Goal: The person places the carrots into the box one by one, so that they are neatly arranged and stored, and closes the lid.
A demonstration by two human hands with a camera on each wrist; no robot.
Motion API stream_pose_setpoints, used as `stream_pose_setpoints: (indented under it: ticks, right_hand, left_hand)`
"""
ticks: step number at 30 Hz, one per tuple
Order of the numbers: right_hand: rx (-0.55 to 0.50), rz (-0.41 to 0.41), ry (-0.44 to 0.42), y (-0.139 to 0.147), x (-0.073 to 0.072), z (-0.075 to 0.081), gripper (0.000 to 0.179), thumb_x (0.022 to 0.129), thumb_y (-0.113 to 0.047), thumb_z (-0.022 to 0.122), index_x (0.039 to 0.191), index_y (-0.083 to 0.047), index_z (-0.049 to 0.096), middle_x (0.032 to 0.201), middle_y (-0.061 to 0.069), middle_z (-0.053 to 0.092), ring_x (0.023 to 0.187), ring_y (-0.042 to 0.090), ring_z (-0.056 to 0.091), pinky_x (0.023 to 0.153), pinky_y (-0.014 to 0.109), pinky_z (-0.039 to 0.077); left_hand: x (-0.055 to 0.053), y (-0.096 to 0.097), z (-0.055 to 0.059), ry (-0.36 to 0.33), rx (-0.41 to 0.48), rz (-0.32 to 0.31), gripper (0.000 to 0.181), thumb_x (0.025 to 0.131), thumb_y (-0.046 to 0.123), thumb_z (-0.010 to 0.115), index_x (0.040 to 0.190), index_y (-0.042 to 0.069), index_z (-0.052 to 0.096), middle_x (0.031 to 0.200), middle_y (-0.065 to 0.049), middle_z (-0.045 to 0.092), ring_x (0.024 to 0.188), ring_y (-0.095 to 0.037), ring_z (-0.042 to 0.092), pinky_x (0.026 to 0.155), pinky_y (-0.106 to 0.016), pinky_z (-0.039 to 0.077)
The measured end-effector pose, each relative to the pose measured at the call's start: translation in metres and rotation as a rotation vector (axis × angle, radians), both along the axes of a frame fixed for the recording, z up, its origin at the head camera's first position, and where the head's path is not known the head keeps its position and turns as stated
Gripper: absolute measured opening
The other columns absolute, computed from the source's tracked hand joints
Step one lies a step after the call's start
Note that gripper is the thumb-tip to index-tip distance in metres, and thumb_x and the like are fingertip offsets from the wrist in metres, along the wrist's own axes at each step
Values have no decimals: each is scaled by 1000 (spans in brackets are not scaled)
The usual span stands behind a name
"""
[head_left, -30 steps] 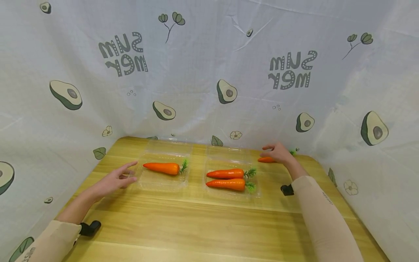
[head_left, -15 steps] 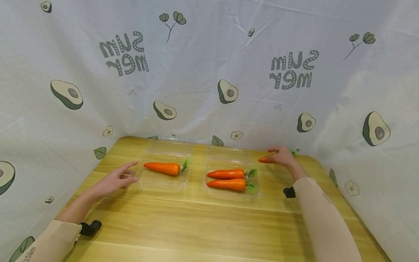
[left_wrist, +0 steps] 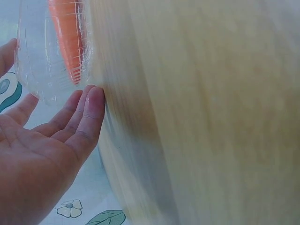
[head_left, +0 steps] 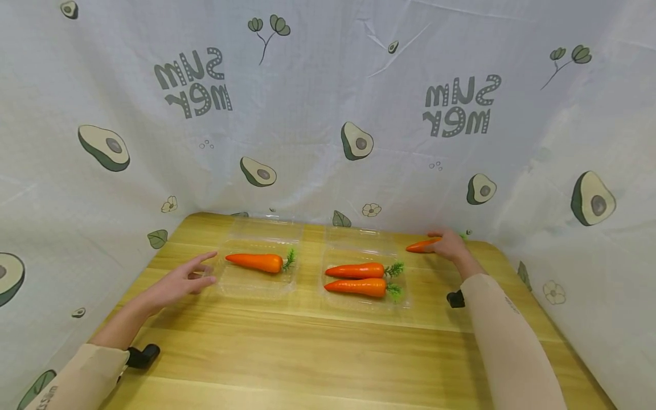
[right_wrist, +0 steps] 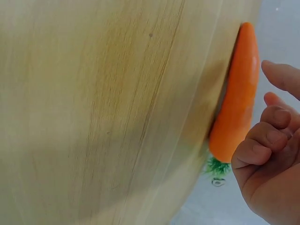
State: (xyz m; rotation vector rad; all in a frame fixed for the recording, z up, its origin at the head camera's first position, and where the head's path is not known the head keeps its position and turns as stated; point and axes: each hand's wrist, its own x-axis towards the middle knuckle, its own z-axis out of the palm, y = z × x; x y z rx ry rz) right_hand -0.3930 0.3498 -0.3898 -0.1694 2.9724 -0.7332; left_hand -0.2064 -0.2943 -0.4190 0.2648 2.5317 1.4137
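One carrot [right_wrist: 236,101] is lying on the wooden table [head_left: 307,353] right by the fingers of the right hand [head_left: 451,246], pointy end sticking out past them. From the head view the hand covers a good chunk of it, with just a bit of green top peeking out on the other side. The right wrist view helps: three fingers are loosely bent in toward the palm, the other two digits are straighter and a little apart from each other, and nothing is pinched between them. Can't tell if any of the bent fingers is brushing the carrot, they overlap in that angle.

Left hand [head_left: 176,285] is relaxed, thumb side spread away from the other fingers, which sit close together and slightly bent, nothing in them. Just past those fingertips is the left clear container [head_left: 246,286], maybe touching, maybe not, I honestly can't tell. Inside it there's a single carrot [head_left: 256,262], tip toward the left fingers, lid tipped back behind.

Between the two hands, well apart from the left fingers and nearer the right ones, sits the right clear container [head_left: 359,304]. Two carrots in there, an upper carrot [head_left: 355,270] and a lower carrot [head_left: 356,287], side by side, tips toward the left hand's fingers.
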Motion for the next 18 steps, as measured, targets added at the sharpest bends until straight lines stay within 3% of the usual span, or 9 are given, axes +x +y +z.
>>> stream_pose_setpoints:
  ticks: [9,18]
  right_hand:
    - [21,-40,-69,14,1,2,73,92,-22,62,150,11,34,150,41,31,132,56,36,112,65,29]
    - [44,-40,-52,23,0,-1,76,91,-18,64,150,13,30,150,43,28,137,60,28,114,67,25]
  left_hand:
    - [0,0,0,6,15,-7,75,103,30,58,163,14,16,152,-33,35,128,-42,53,96,-49,54]
    - [0,0,0,-4,13,-4,75,103,31,58,163,14,15,152,-33,35,129,-42,53,97,-49,53]
